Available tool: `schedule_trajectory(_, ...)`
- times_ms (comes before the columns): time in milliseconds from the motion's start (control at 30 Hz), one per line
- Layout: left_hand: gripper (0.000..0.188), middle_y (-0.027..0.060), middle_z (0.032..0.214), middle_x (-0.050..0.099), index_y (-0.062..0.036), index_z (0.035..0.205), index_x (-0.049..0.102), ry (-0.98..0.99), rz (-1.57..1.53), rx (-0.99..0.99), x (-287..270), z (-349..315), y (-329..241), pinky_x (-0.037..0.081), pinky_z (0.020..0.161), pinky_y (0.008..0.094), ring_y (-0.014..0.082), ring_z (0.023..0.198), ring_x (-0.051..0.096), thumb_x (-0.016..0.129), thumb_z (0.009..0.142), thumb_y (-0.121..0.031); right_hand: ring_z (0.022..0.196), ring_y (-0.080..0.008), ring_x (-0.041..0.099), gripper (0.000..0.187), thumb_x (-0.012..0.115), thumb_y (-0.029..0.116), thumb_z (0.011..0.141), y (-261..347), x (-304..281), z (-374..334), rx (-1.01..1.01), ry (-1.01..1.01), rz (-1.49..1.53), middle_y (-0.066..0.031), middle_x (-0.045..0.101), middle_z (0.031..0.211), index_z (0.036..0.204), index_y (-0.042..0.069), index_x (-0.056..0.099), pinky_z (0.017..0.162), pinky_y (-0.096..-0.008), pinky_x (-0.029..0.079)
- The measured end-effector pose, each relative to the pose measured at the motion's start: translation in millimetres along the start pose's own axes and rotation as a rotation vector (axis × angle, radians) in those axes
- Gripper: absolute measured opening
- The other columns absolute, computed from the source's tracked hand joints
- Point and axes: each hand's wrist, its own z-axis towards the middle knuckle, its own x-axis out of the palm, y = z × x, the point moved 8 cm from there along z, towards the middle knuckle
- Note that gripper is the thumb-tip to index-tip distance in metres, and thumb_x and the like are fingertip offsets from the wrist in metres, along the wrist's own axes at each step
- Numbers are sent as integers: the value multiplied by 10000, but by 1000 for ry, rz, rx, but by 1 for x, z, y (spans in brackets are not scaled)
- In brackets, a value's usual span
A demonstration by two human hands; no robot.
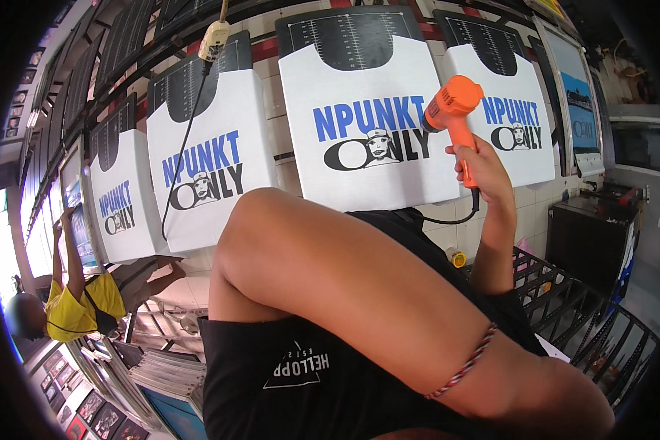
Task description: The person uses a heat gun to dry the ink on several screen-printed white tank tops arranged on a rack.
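Observation:
My right hand point(484, 167) is wrapped round the handle of an orange heat gun point(458, 103). Its dark nozzle points left, above a white T-shirt point(374, 187) with blue and black lettering and a small drawn figure in a cap. A black cord hangs from the handle. That shirt is stretched over a black printing board point(359, 33); another white T-shirt point(528, 161) with the same print lies just right of it. My left arm is folded across my chest, with a braided band at the wrist. At the lower right, my left hand point(565, 392) shows only in part, its fingers hidden.
More printed T-shirts point(235, 161) lie on boards to the left. A beige socket point(214, 40) with a black plug hangs over them. A person in yellow point(88, 308) reaches toward a frame at far left. A black metal rack point(587, 315) and dark cabinet point(587, 235) stand right.

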Motion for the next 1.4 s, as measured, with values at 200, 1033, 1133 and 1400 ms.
schedule_trajectory(200,89,96,677,527,-31,685,556,7,-42,46,5,13,2,486,672,384,269,699,580,578,711,-114,660,-97,530,365,587,222,833,4,-5,-8,41,22,-18,-45,562,873,1103,-18,539,521,-240,473)
schedule_trajectory(1033,398,36,608,528,-80,755,523,-1986,-348,-1924,197,-547,-26,435,453,269,143,479,511,495,958,-422,654,-81,517,381,540,175,878,34,4,57,17,137,16,-75,612,983,1203,-21,502,552,-242,489)
schedule_trajectory(1133,402,41,609,535,-84,753,525,-2000,-325,-1928,199,-549,-26,431,449,271,147,472,507,504,951,-434,650,-83,518,382,541,177,878,33,8,59,-20,136,-22,-76,612,979,1202,-21,502,552,-239,492)
schedule_trajectory(1400,379,41,607,555,-97,751,537,-2058,-440,-1791,203,-561,-27,412,435,257,130,460,496,508,956,-415,658,-84,510,387,540,178,875,37,12,65,-31,145,-91,-79,610,985,1202,-26,504,547,-247,485)
